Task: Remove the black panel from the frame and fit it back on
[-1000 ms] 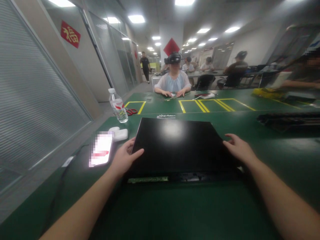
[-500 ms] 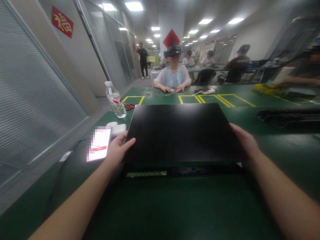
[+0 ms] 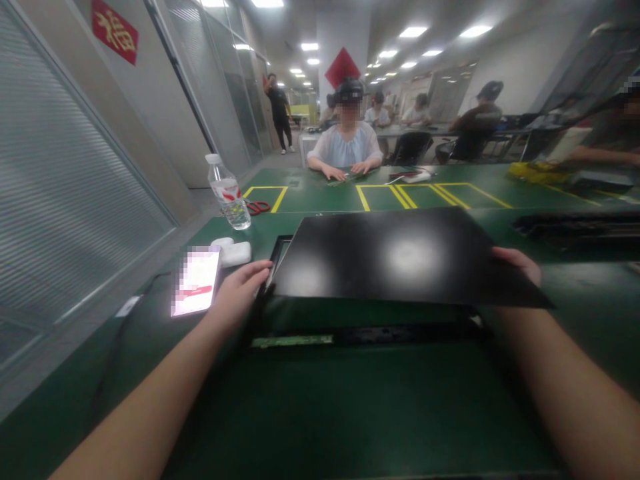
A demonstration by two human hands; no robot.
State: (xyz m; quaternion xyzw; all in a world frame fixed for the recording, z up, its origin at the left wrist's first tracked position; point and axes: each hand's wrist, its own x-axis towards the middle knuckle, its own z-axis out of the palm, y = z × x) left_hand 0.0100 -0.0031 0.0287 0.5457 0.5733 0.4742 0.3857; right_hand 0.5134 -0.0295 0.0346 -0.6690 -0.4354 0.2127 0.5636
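A thin, dark rectangular panel [image 3: 350,260], glossy with two bright reflections, is tilted in front of me with its right side raised. My right hand [image 3: 520,267] grips the panel's right edge, part of its fingers hidden behind it. Under the panel is a black frame [image 3: 284,248], its upper left corner and lower bar showing. My left hand [image 3: 247,287] has its fingers closed on the left side of this frame, next to the panel's lower left corner. A narrow green circuit board [image 3: 293,341] lies along the frame's lower bar.
Left on the green table [image 3: 350,413] are a lit phone [image 3: 197,280], a white earbud case [image 3: 235,253], a water bottle [image 3: 229,193] and red-handled scissors [image 3: 259,207]. Dark parts [image 3: 575,230] lie at right. A person [image 3: 345,143] sits opposite, hands on the table.
The panel has shifted right and tilted, its right side rising with my right hand. The frame's upper left corner has come into view. My left hand has moved from the panel's edge to the frame.
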